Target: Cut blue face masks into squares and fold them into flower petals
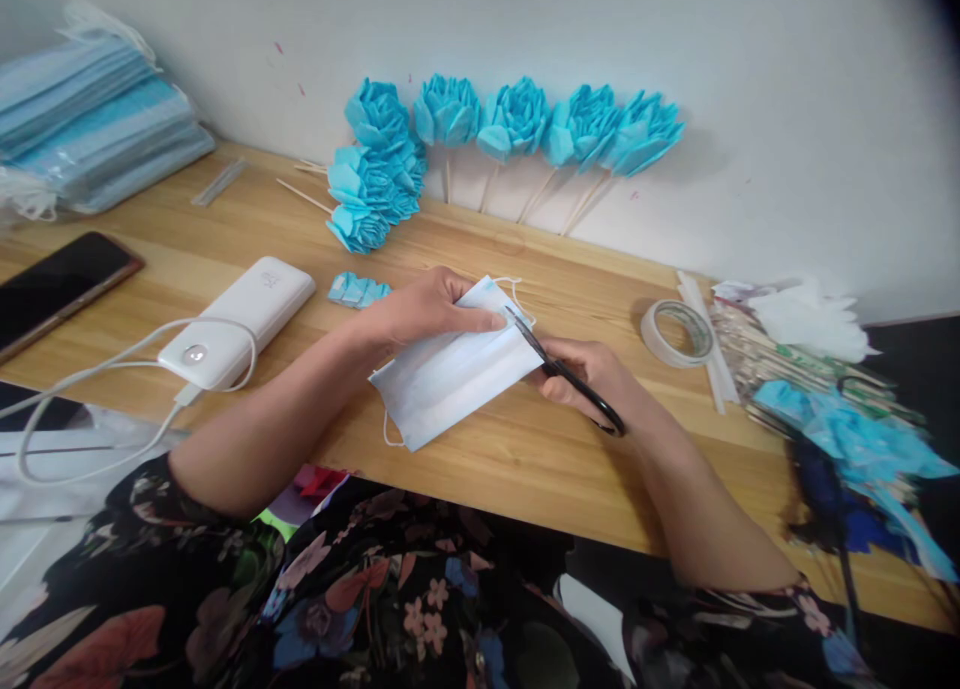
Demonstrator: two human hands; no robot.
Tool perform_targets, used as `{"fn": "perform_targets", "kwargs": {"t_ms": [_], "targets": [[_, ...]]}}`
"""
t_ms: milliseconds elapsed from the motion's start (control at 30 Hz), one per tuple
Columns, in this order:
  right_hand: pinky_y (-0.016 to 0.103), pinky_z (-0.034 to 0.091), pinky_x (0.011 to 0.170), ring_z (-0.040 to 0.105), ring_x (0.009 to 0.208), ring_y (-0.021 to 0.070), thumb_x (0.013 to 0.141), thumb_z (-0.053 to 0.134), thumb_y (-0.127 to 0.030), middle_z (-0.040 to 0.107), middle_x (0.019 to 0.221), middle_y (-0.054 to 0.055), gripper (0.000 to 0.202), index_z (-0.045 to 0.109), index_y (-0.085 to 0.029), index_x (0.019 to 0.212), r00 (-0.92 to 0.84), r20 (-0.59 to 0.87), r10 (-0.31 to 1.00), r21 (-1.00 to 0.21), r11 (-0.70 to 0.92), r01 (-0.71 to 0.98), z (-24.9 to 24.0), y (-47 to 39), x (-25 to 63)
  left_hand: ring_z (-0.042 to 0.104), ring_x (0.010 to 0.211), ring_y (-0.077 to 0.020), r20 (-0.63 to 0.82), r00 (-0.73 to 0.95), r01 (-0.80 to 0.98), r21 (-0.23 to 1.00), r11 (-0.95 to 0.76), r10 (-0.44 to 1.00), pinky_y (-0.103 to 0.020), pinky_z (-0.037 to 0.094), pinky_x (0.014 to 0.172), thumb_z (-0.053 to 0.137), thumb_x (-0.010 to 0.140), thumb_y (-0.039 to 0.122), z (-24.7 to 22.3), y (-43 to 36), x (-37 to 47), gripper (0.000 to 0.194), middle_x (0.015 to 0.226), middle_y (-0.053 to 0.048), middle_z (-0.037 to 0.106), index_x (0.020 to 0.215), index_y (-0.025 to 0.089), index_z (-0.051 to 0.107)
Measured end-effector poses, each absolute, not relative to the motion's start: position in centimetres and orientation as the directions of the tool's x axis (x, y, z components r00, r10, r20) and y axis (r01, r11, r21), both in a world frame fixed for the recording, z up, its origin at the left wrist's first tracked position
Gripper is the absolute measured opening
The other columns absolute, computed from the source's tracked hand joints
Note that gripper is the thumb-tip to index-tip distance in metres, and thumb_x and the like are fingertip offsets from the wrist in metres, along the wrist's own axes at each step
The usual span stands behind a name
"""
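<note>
A pale blue face mask [457,379] is pinched in my left hand [439,309], thumb on top, near its far edge. White ear loops hang at two of its ends. My right hand [589,369] grips black-handled scissors [559,361], whose blades lie at the mask's right end. Whether the blades have cut into it, I cannot tell. Just left of my left hand lies a small folded blue strip [358,290].
Blue paper-like flowers [514,119] on sticks lean against the wall, with more heaped beside them. Mask packs [97,119], a phone [64,279] and a cabled power bank [240,319] are left. A tape roll [677,333] and blue scraps [847,429] are right.
</note>
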State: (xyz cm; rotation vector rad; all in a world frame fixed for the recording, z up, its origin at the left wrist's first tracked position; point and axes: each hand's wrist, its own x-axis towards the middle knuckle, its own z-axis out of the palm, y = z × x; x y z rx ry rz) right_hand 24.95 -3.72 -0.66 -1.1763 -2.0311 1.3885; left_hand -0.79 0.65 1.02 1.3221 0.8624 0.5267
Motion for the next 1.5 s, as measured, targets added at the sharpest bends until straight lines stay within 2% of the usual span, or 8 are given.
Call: {"fn": "perform_targets", "kwargs": {"t_ms": [167,400,600,1000,1267,1500], "targets": [[0.025,0.04,0.06,0.048,0.068,0.0142,0.08,0.066,-0.074,0.058,0.078,0.003,0.064,0.071,-0.014,0.102,-0.568,-0.118,0.815,-0.901,0.152,0.406,-0.69,-3.72,24.98,0.06,0.057,-0.0113,-0.26,0.596,0.18,0.965,0.189,0.76,-0.021,0.048,0.052,0.083,0.072,0.045,1.09,0.66,-0.69,0.033,0.071,-0.002,0.072,0.082,0.014,0.077],[0.025,0.034,0.054,0.039,0.061,0.0113,0.077,0.066,-0.076,0.049,0.069,-0.001,0.062,0.07,-0.015,0.088,-0.555,-0.124,0.823,-0.903,0.139,0.407,-0.64,-3.74,24.82,0.063,0.06,-0.0134,-0.245,0.589,0.138,0.969,0.203,0.77,-0.023,0.05,0.053,0.082,0.074,0.045,0.97,0.75,-0.86,0.033,0.078,-0.004,0.075,0.085,0.014,0.077],[0.025,0.034,0.055,0.041,0.063,0.0125,0.077,0.068,-0.074,0.05,0.07,0.0,0.06,0.071,-0.015,0.09,-0.543,-0.125,0.83,-0.897,0.139,0.419,-0.8,-3.68,24.8,0.06,0.056,-0.0114,-0.254,0.59,0.157,0.967,0.199,0.767,-0.021,0.048,0.051,0.082,0.074,0.043,1.05,0.65,-0.78,0.031,0.072,-0.003,0.073,0.08,0.014,0.076],[0.025,0.029,0.052,0.034,0.059,0.0106,0.076,0.07,-0.071,0.044,0.064,-0.002,0.055,0.069,-0.016,0.076,-0.524,-0.129,0.842,-0.883,0.143,0.447,-1.21,-3.54,24.91,0.061,0.057,-0.0115,-0.254,0.596,0.162,0.967,0.196,0.762,-0.022,0.049,0.052,0.081,0.074,0.044,1.06,0.76,-0.9,0.032,0.073,-0.003,0.072,0.082,0.013,0.076],[0.025,0.03,0.053,0.034,0.061,0.0109,0.078,0.069,-0.07,0.044,0.067,-0.002,0.055,0.072,-0.016,0.085,-0.517,-0.126,0.847,-0.87,0.156,0.468,-1.3,-3.61,25.07,0.063,0.059,-0.0121,-0.259,0.599,0.166,0.966,0.199,0.758,-0.022,0.05,0.054,0.081,0.074,0.045,0.88,0.8,-0.89,0.033,0.077,-0.003,0.074,0.086,0.014,0.077],[0.025,0.028,0.051,0.031,0.056,0.0098,0.079,0.068,-0.07,0.04,0.062,-0.003,0.054,0.071,-0.016,0.08,-0.517,-0.109,0.849,-0.863,0.177,0.473,-0.72,-3.72,24.66,0.063,0.06,-0.0122,-0.249,0.604,0.171,0.968,0.182,0.757,-0.021,0.05,0.053,0.081,0.075,0.045,0.99,0.9,-0.93,0.035,0.078,-0.004,0.075,0.089,0.013,0.077]]}}
